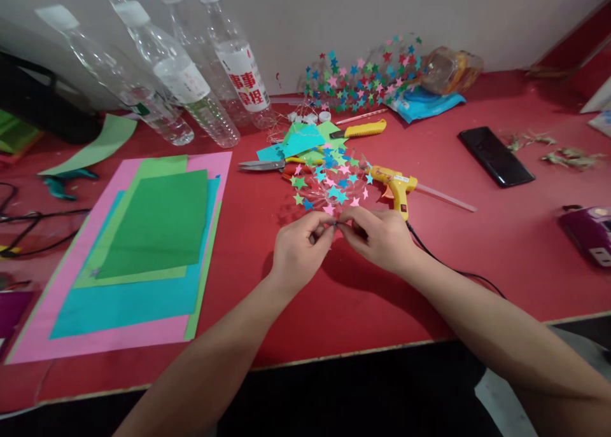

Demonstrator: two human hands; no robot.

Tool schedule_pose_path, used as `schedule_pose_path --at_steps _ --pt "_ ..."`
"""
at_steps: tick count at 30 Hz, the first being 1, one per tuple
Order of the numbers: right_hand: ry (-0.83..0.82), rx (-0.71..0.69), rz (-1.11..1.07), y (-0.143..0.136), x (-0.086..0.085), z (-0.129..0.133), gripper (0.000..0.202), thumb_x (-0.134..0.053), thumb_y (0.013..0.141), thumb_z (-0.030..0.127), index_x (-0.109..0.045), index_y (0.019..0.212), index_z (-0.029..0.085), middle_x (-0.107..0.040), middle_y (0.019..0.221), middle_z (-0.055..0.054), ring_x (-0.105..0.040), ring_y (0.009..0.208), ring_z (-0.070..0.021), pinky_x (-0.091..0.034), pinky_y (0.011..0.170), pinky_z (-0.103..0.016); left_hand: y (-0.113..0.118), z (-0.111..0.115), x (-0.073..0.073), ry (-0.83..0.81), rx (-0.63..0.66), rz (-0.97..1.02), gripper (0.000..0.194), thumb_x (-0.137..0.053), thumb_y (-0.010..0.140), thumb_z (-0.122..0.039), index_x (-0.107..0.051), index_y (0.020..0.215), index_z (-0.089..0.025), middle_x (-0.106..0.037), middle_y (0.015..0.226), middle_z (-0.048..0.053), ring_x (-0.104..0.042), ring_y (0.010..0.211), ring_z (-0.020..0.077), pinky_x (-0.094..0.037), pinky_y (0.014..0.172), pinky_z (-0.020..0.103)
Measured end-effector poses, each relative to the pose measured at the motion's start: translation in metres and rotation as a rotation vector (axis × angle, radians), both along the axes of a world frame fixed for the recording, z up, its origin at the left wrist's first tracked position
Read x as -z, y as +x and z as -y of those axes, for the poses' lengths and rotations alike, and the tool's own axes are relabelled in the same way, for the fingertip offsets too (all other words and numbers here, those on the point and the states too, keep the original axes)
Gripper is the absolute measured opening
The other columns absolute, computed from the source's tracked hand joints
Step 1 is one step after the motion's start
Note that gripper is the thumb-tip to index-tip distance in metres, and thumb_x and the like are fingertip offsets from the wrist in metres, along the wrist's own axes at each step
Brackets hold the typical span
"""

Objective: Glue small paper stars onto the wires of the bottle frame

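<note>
My left hand and my right hand meet above the red table, thumbs and fingertips pinched together at one spot. What they pinch is too small to make out. Just beyond the fingertips is a bunch of small pink, blue and green paper stars on thin clear strands. Close to my right hand lies a yellow glue gun with a clear glue stick in its back. Scissors lie left of the stars, partly hidden at the handles.
Coloured sheets are stacked at the left on the red table. Several plastic bottles stand at the back left. A yellow cutter, more stars, a blue packet and a black phone lie farther back.
</note>
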State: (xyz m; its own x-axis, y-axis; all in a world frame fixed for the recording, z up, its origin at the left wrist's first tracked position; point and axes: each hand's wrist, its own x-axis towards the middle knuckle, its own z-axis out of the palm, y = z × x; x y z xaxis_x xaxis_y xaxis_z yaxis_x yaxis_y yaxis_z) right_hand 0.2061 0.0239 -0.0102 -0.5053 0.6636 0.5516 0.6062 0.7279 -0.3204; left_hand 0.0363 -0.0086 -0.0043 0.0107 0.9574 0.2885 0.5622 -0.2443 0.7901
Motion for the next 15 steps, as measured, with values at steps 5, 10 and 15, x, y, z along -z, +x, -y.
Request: schedule_pose_path --at_steps 5,10,15 --pt "0.031 -0.024 0.015 -0.0003 0.0011 -0.0011 0.018 -0.047 0.093 0.026 -0.059 0.082 0.017 -0.058 0.055 0.004 -0.049 0.046 -0.0076 -0.027 0.049 -0.022 0.0001 0.0016 0.0001 0.121 -0.022 -0.136 0.011 -0.062 0.08 -0.013 -0.07 0.084 -0.018 -0.058 0.054 -0.006 -0.05 0.047 0.0063 -0.037 0.048 0.018" --pt "0.031 -0.014 -0.038 -0.0009 0.0019 -0.0018 0.015 -0.049 0.092 0.024 -0.06 0.085 0.017 -0.057 0.054 0.005 -0.049 0.045 -0.0064 -0.029 0.048 -0.02 -0.0025 0.0023 0.0019 0.405 0.004 -0.305 0.013 -0.061 0.085 -0.014 -0.071 0.092 -0.016 -0.075 0.074 0.001 -0.064 0.057 0.01 -0.046 0.055 0.02" --pt "-0.056 0.017 -0.073 -0.0008 0.002 -0.0023 0.013 -0.047 0.091 0.026 -0.058 0.087 0.019 -0.054 0.053 0.006 -0.047 0.045 -0.006 -0.03 0.049 -0.018 -0.0071 0.003 0.0014 0.522 -0.005 -0.41 0.024 -0.061 0.087 -0.017 -0.068 0.109 -0.012 -0.075 0.075 0.004 -0.066 0.058 0.0111 -0.047 0.057 0.021"
